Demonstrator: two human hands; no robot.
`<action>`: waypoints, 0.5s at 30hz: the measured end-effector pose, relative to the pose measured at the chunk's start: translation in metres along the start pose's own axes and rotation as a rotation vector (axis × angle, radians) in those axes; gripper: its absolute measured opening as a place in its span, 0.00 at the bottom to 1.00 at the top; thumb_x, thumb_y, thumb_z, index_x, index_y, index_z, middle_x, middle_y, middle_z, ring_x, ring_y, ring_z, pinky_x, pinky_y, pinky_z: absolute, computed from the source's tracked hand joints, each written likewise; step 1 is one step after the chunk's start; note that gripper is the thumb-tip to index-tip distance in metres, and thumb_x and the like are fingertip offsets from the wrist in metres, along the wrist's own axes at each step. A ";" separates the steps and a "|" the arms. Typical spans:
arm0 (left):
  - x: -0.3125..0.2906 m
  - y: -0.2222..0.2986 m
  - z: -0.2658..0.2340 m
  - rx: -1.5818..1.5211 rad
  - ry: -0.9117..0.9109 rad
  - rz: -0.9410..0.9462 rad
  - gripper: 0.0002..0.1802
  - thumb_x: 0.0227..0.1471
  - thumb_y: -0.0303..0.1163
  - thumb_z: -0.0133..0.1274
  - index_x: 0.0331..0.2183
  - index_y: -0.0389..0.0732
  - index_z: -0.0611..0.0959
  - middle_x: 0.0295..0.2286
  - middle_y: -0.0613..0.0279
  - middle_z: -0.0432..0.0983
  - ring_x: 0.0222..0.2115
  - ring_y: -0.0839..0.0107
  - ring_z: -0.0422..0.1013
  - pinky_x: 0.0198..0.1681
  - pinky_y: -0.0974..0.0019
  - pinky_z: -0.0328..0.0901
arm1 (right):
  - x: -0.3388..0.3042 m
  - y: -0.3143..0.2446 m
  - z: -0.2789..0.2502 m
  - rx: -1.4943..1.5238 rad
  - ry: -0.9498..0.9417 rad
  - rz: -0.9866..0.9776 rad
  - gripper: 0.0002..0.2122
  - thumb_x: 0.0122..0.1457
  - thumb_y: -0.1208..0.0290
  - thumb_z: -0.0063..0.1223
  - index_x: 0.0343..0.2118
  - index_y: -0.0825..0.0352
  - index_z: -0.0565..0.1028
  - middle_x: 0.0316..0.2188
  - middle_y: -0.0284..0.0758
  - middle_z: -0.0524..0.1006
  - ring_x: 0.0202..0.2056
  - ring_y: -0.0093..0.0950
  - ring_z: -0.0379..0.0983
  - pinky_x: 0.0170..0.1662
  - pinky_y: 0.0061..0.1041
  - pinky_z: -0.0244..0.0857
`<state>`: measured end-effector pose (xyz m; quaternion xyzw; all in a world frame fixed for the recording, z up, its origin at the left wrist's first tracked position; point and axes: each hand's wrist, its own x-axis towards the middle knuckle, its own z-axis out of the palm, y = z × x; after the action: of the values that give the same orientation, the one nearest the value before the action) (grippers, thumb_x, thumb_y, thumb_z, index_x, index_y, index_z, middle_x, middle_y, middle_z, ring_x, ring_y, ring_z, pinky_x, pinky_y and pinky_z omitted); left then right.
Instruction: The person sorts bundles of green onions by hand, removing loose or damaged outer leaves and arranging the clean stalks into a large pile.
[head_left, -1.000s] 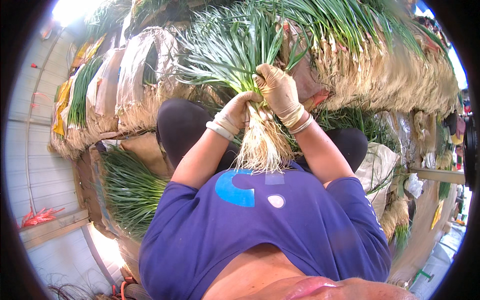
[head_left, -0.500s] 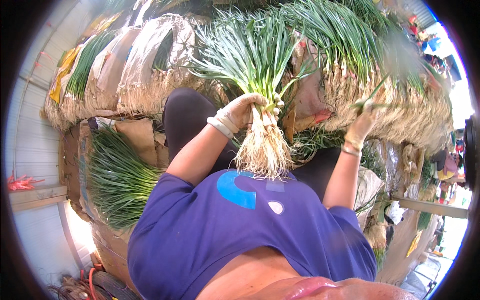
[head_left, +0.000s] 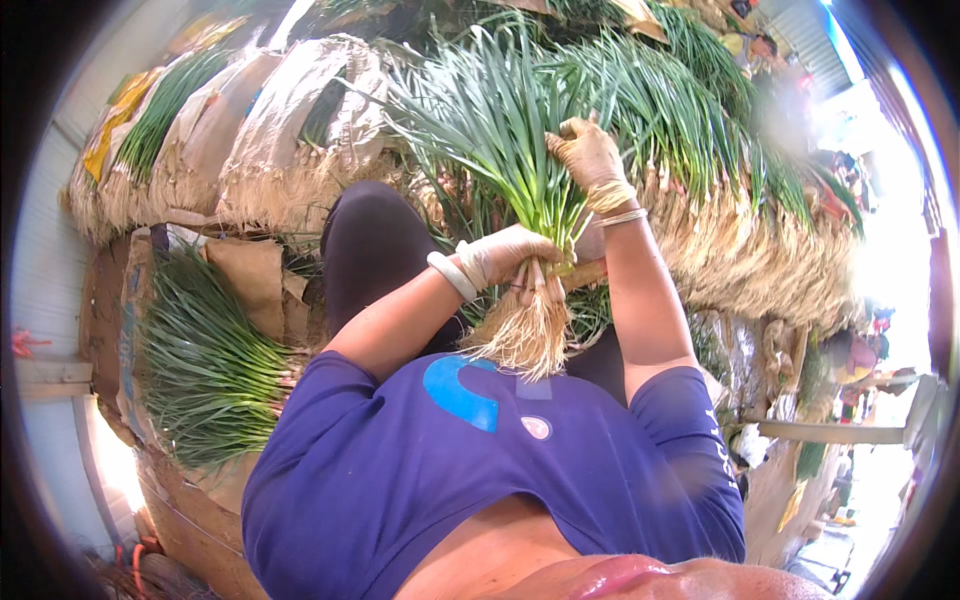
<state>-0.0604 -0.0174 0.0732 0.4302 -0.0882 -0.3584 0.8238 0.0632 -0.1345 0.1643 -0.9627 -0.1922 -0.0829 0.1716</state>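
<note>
A bunch of green onions (head_left: pixel 540 195) is clasped at its stems by the left hand (head_left: pixel 512 253) before the purple shirt (head_left: pixel 500 470), long axis running from shirtward roots (head_left: pixel 527 330) outward and slightly leftward to leaves (head_left: pixel 480 115), while the right hand (head_left: pixel 590 158) is curled beside them, its grasp indeterminable.

- Bright overall; glare washes out the area far right of the purple shirt (head_left: pixel 480 450).
- Light burns through a gap left of the shirt.
- Hazy smear above-right of it.
- Black-rimmed fisheye distortion surrounds it.
</note>
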 end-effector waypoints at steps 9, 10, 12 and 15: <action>-0.021 0.004 -0.020 -0.148 -0.045 -0.085 0.16 0.49 0.34 0.45 0.30 0.29 0.77 0.22 0.43 0.77 0.09 0.67 0.71 0.08 0.74 0.65 | -0.048 -0.031 0.037 1.254 0.024 0.097 0.10 0.63 0.69 0.39 0.29 0.67 0.72 0.18 0.28 0.70 0.19 0.18 0.66 0.24 0.16 0.63; -0.022 0.006 -0.019 -0.160 -0.059 -0.087 0.16 0.49 0.34 0.45 0.30 0.29 0.76 0.22 0.43 0.77 0.09 0.67 0.71 0.08 0.73 0.66 | -0.051 -0.029 0.037 1.334 0.003 0.160 0.11 0.63 0.69 0.39 0.29 0.66 0.72 0.18 0.27 0.69 0.17 0.17 0.63 0.21 0.14 0.60; -0.022 0.004 -0.020 -0.231 -0.090 -0.069 0.16 0.48 0.34 0.44 0.31 0.29 0.76 0.22 0.43 0.77 0.10 0.65 0.72 0.09 0.72 0.68 | -0.055 -0.037 0.037 1.366 0.127 0.373 0.10 0.62 0.68 0.39 0.30 0.66 0.73 0.16 0.26 0.66 0.15 0.14 0.57 0.17 0.09 0.53; -0.024 0.004 -0.028 -0.286 -0.119 -0.042 0.18 0.48 0.33 0.43 0.38 0.29 0.74 0.23 0.42 0.77 0.11 0.65 0.72 0.08 0.72 0.67 | -0.037 -0.020 0.006 1.501 0.253 0.357 0.06 0.59 0.69 0.43 0.31 0.64 0.72 0.15 0.26 0.65 0.14 0.12 0.55 0.14 0.09 0.53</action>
<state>-0.0634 0.0179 0.0632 0.2882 -0.0759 -0.4095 0.8622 0.0221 -0.1276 0.1565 -0.5888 -0.0182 -0.0109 0.8080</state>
